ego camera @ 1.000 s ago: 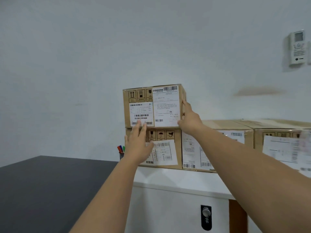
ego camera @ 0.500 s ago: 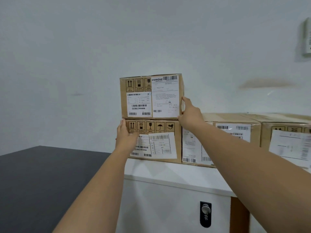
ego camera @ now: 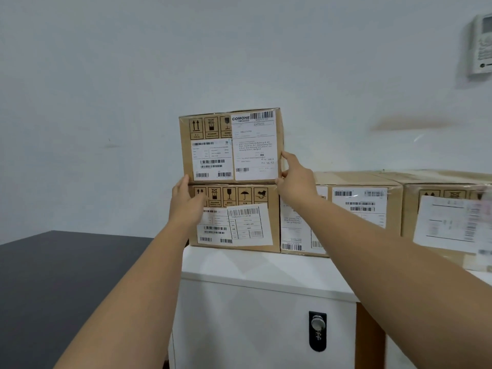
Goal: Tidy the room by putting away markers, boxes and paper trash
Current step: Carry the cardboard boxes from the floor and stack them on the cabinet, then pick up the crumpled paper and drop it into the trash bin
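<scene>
Head view: a top carton [ego camera: 230, 145] sits stacked on a lower carton [ego camera: 237, 217], which rests on a white cabinet [ego camera: 255, 275] against a pale wall. The top carton's big white label reads "COMONE EXPRESS" with a barcode, an address block too small to read, and "16/52" near its lower edge; beside it are handling pictograms with up-arrows and a second barcode label. The lower carton shows arrows, glass, umbrella and boot pictograms above two barcode stickers.

The left hand [ego camera: 186, 201] presses at the top carton's lower left corner, its grip spread against the cardboard. The right hand [ego camera: 295, 177] clasps the carton's right edge, fingers wrapped behind, thumb at the front. More labelled cartons [ego camera: 359, 209] stand to the right. A dark worktop [ego camera: 66, 275] lies left. The cabinet door carries a black lock [ego camera: 317, 330]. A white wall unit [ego camera: 482, 43] hangs upper right.
</scene>
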A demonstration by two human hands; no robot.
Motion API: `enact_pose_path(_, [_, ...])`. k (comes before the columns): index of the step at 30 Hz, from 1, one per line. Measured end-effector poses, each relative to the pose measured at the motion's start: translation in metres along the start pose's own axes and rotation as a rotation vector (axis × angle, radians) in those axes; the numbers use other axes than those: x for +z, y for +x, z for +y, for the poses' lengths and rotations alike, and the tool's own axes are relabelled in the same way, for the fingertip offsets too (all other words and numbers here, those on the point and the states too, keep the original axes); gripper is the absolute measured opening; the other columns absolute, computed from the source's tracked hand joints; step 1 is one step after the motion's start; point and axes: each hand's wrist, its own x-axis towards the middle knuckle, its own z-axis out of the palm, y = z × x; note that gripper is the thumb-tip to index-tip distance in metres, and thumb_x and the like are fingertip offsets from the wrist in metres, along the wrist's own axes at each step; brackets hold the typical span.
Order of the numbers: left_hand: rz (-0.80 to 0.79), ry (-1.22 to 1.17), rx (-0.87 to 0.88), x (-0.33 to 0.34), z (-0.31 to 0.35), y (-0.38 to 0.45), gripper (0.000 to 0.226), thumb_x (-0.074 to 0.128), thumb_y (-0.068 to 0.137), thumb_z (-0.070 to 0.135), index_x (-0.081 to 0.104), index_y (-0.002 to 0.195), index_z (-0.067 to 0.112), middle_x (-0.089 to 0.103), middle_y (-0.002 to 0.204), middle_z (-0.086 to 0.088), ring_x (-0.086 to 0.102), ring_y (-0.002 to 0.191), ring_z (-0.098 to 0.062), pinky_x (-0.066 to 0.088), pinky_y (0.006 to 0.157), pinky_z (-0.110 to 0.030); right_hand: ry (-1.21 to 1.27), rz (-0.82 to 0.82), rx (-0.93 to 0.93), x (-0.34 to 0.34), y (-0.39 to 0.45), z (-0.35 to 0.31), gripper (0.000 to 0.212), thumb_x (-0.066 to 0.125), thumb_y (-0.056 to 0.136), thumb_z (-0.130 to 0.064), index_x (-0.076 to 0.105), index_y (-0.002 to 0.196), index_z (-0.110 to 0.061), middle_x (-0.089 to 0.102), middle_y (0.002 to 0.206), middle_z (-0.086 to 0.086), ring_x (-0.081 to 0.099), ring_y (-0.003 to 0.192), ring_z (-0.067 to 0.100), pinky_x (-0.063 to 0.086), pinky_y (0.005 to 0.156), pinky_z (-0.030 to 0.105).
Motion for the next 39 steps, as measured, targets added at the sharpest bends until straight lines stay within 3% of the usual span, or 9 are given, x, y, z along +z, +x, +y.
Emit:
enact_pose_path(5, [-0.105,0.094,-0.001,0.002,-0.004,-0.002,0.083,0.054,0.091,0.018,0.003,0.156,0.033,-0.003,0.164,0.012,0.004,0.151,-0.012,0.015,0.121,-0.048,0.033,0.001,0.0,0.003,0.0,0.001,0.066,0.05,0.092,-0.003,0.03,0.147,-0.032,0.063,0.107,0.009,0.061,0.09,0.023,0.054,0.078,0.035])
enact_pose_path(9, [-0.152,0.194,0.022,0.0,-0.006,0.0,0.089,0.056,0.083,0.027,0.003,0.154,0.04,-0.005,0.164,0.012,0.006,0.151,-0.015,0.014,0.12,-0.055,0.062,-0.044,-0.028,0.002,-0.008,0.007,0.066,0.051,0.094,-0.008,0.025,0.152,-0.027,0.055,0.131,0.005,0.054,0.11,0.018,0.042,0.092,0.025])
enact_pose_path(12, [-0.192,0.327,0.05,0.006,-0.007,-0.02,0.093,0.055,0.084,0.025,-0.006,0.153,0.039,-0.014,0.162,0.016,0.012,0.151,-0.021,0.018,0.119,-0.056,-0.013,-0.084,-0.095,0.002,-0.025,0.008,0.068,0.05,0.096,-0.015,0.016,0.154,-0.026,0.029,0.156,0.003,0.03,0.142,0.02,0.026,0.113,0.03])
enact_pose_path(15, [-0.193,0.394,0.098,0.02,-0.009,-0.051,0.087,0.055,0.09,0.022,-0.002,0.155,0.032,-0.015,0.163,0.007,-0.005,0.152,-0.02,0.006,0.122,-0.05,-0.006,-0.096,-0.122,0.001,-0.056,0.008,0.065,0.049,0.095,-0.014,0.021,0.153,-0.028,0.013,0.161,0.001,0.017,0.148,0.018,0.02,0.116,0.03])
enact_pose_path(19, [-0.24,0.389,0.181,0.036,-0.004,-0.094,0.082,0.057,0.091,0.025,0.007,0.156,0.027,-0.01,0.164,0.006,-0.006,0.151,-0.018,0.007,0.122,-0.051,-0.031,-0.13,-0.155,-0.007,-0.114,0.025,0.059,0.054,0.09,-0.012,0.038,0.145,-0.028,0.023,0.155,-0.001,0.022,0.144,0.015,0.019,0.11,0.021])
enact_pose_path(24, [-0.257,0.287,0.374,0.051,0.0,-0.17,0.066,0.057,0.086,0.016,0.033,0.147,0.025,0.004,0.164,0.006,0.003,0.151,-0.017,0.013,0.12,-0.052,-0.152,-0.096,-0.172,-0.032,-0.204,0.066,0.044,0.058,0.085,-0.008,0.056,0.126,-0.024,0.04,0.142,-0.001,0.032,0.133,0.018,0.022,0.109,0.024])
enact_pose_path(30, [-0.338,0.339,0.388,0.081,-0.029,-0.266,0.053,0.06,0.084,0.017,0.046,0.135,0.023,0.007,0.163,0.003,0.005,0.151,-0.02,0.003,0.122,-0.049,-0.319,-0.215,0.235,-0.061,-0.335,0.155,0.036,0.056,0.09,-0.013,0.057,0.123,-0.027,0.042,0.137,0.0,0.031,0.131,0.021,0.029,0.109,0.032])
enact_pose_path(34, [-0.541,0.269,0.296,0.103,-0.051,-0.321,0.051,0.06,0.084,0.019,0.046,0.133,0.026,0.019,0.158,0.001,0.02,0.147,-0.02,0.021,0.119,-0.038,-0.367,-0.317,0.619,-0.086,-0.408,0.204,0.03,0.056,0.092,-0.021,0.057,0.122,-0.029,0.042,0.136,0.005,0.031,0.132,0.026,0.032,0.107,0.035])
enact_pose_path(39, [-0.688,0.271,0.181,0.123,-0.089,-0.395,0.044,0.062,0.085,0.017,0.052,0.126,0.028,0.025,0.154,0.0,0.024,0.143,-0.02,0.026,0.115,-0.036,-0.349,-0.347,0.996,-0.109,-0.487,0.254,0.028,0.057,0.088,-0.027,0.062,0.116,-0.026,0.05,0.131,0.013,0.049,0.121,0.035,0.044,0.101,0.039])
